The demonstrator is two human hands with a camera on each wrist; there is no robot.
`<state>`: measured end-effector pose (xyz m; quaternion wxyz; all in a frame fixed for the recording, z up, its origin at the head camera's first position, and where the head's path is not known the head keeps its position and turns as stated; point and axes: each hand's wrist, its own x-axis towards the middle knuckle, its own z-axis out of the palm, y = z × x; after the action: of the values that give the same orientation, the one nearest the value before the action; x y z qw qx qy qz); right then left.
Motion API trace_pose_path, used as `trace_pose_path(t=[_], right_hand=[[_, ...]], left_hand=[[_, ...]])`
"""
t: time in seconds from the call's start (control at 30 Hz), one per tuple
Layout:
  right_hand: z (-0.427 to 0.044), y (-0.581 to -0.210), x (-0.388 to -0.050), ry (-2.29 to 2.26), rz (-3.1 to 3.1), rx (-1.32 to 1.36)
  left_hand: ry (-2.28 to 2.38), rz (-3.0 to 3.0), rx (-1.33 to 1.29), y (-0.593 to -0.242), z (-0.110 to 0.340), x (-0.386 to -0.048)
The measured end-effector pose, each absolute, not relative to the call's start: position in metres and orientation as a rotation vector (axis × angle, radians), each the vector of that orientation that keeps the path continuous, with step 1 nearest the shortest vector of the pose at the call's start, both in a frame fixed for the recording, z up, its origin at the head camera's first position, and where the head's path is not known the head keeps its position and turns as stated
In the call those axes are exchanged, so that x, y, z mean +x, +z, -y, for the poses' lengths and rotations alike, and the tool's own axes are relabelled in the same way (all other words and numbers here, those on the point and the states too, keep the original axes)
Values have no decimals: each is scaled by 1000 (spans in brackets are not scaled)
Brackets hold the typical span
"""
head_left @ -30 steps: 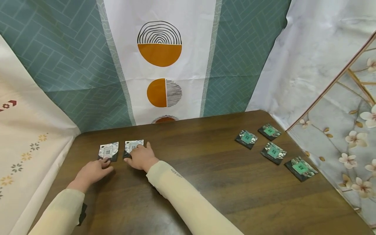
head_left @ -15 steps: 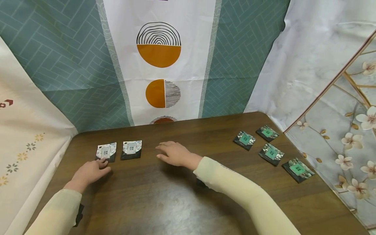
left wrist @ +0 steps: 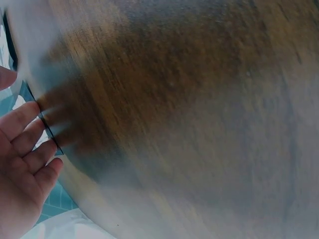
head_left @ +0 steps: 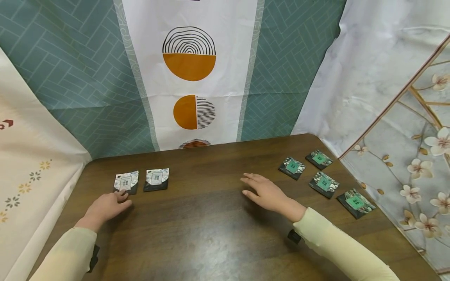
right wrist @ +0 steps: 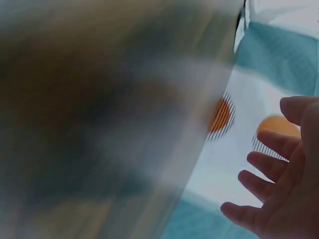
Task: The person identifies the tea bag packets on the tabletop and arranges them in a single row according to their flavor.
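Observation:
In the head view my left hand (head_left: pixel 105 208) rests with its fingertips at the near edge of a white-and-black packet (head_left: pixel 126 182) on the left of the table. A second such packet (head_left: pixel 156 178) lies flat just right of it, with no hand on it. My right hand (head_left: pixel 268 193) hovers over the middle-right of the table, fingers spread and holding nothing. The left wrist view shows my left hand (left wrist: pixel 22 164) with relaxed fingers at a packet's edge. Spread, empty fingers of my right hand (right wrist: pixel 284 174) appear in the right wrist view.
Several green-and-black packets lie apart on the table's right side, among them one at the left of the group (head_left: pixel 292 168) and one nearest the front (head_left: pixel 356 203). Patterned cloths (head_left: pixel 291 70) hang behind and at both sides of the brown table (head_left: pixel 197 234).
My right hand has lifted off the second white-and-black packet, uncovering it, and moved right across the table. My left hand has stayed at its packet. The head view has shifted slightly.

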<state>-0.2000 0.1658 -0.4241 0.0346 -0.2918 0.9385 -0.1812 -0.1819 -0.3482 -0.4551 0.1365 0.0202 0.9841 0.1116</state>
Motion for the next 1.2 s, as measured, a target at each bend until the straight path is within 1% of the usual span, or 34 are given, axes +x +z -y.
trace_pose_path(t=[0.23,0.53,0.83,1.2], right_hand=[[-214,-433,-196,-500,-3014,-738],[-257,-443,-208,-368,-3053,-435],[-274,-457,-233,-325,-2973,-266],[-277,-460,-247,-248,-2922,-195]], left_hand=[[322,-2853,50,-457,349,-182],[320,-2898,56,-459,346,-178],[311,-2945,67,-458,345,-177],[311,-2961,69,-457,347,-179]])
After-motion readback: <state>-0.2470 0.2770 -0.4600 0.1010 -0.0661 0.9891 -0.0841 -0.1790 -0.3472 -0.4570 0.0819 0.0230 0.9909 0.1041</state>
